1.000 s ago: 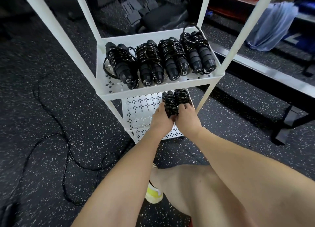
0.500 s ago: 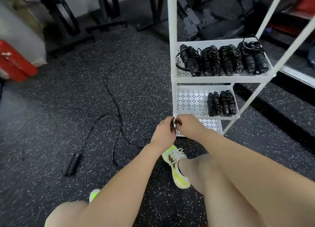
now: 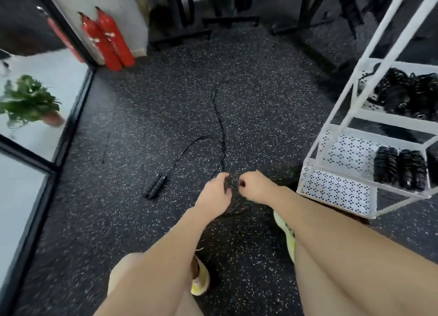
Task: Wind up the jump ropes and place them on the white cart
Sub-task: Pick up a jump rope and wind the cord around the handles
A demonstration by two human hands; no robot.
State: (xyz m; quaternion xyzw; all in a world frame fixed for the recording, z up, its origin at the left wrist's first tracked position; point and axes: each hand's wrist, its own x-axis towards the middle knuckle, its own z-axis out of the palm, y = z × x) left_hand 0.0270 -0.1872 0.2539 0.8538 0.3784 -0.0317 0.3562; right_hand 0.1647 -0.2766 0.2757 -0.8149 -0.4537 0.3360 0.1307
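A black jump rope lies unwound on the speckled floor: its two handles [image 3: 156, 185] lie side by side left of my hands, and its cable [image 3: 221, 126] snakes away from me. My left hand [image 3: 213, 193] hovers where the cable ends, fingers curled down; blur hides whether it grips the cable. My right hand [image 3: 257, 185] is a loose fist beside it, holding nothing visible. The white cart [image 3: 336, 190] stands at the right. Wound ropes lie on its middle shelf [image 3: 398, 167] and on its upper shelf [image 3: 407, 95].
Two red fire extinguishers [image 3: 106, 38] lean against the back left wall. A glass panel with a dark frame [image 3: 64, 135] runs along the left, with a potted plant [image 3: 28, 102] seen in it. Black gym equipment bases [image 3: 180, 34] stand at the back. My shoes [image 3: 200, 280] are below.
My hands let go of the wound rope on the cart's middle shelf and moved left and down to the loose rope on the floor. My view swung left, away from the cart.
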